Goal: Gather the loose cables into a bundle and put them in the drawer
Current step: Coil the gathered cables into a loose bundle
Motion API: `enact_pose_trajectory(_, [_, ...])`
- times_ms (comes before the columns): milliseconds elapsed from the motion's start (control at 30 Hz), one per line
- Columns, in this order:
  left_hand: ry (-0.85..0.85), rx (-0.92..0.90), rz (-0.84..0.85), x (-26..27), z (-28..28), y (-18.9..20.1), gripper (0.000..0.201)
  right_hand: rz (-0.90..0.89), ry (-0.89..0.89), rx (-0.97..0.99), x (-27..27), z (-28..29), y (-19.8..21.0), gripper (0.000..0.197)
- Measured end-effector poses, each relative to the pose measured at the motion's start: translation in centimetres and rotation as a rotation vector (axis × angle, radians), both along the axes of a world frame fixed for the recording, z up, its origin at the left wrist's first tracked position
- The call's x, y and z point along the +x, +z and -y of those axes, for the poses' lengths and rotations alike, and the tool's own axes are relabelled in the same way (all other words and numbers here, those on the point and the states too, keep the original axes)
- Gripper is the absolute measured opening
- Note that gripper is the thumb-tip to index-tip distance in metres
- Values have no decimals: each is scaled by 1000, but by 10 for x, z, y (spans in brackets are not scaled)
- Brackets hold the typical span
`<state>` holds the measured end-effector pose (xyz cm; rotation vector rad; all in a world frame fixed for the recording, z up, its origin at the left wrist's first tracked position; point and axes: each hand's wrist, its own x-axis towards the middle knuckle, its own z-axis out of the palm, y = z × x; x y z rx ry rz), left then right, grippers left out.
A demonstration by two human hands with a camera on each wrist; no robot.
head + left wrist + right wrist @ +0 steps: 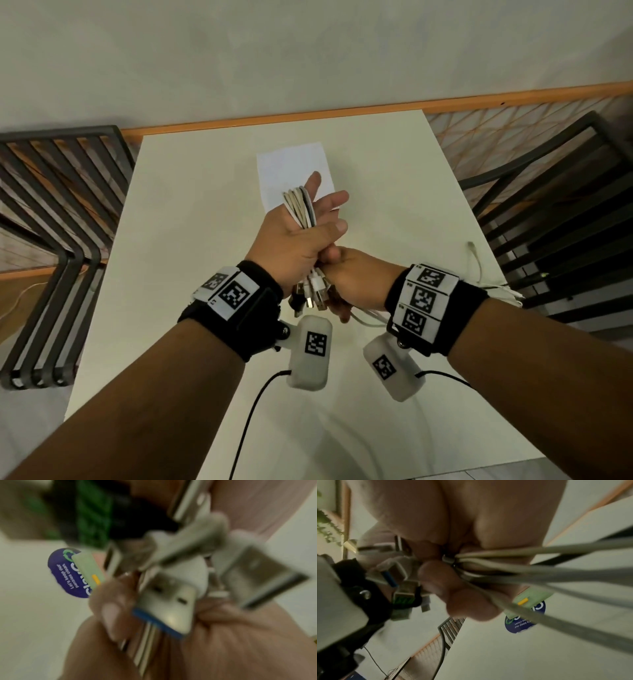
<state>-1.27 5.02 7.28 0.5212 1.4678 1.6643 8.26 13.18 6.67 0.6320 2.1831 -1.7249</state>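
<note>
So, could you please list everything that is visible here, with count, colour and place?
bundle of loose cables: several, white and grey, one dark, held above the table
metal USB plugs: several, silver, hanging below the hands
white rectangular table: one, under the hands
white paper sheet: one, on the table, far side
black metal slatted chairs: two, beside the table
left hand: grip around the cables, two fingers straight
right hand: grip on the cables below it

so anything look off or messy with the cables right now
Mostly tidy: the left hand holds the folded cable bundle and the right hand grips its strands. Odd bit: loose tails trail to the table's right edge, not gathered in.
</note>
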Motion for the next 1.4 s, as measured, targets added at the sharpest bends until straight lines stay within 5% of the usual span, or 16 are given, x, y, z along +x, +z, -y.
enact_pose_trajectory(133, [-37,-94,-224,-1,1,-14,86,51,55,-15,3,-1,-1,33])
enact_pose_trajectory(300, [-269,-373,-726,-2,1,-20,89,124,159,-96,11,-2,-4,27])
enact_pose_trajectory(400, [-299,-448,-841,-4,8,-27,71,217,352,40,13,-4,-1,13])
enact_pose_trajectory(467, [-317,-411,-869,-2,14,-35,81,221,477,217,13,-8,4,21])
enact_pose_trajectory(567, [-440,-311,-746,6,22,-34,75,129,502,345,13,-22,22,14])
enact_pose_trajectory(767, [-523,-457,-579,20,28,-24,10,-38,436,410,6,-52,50,10])
enact_pose_trajectory(933, [-504,-380,-498,24,35,-14,9,-256,127,368,-2,-70,45,7])
enact_pose_trajectory(1133, [-358,37,-259,17,35,12,16,-270,-228,-39,-1,-48,2,15])
enact_pose_trajectory(1267, [-322,177,-194,7,32,15,37,-214,7,340,11,-3,-13,34])
enact_pose_trajectory(1400, [-213,85,-255,0,27,7,46,-157,277,514,15,27,-28,26])
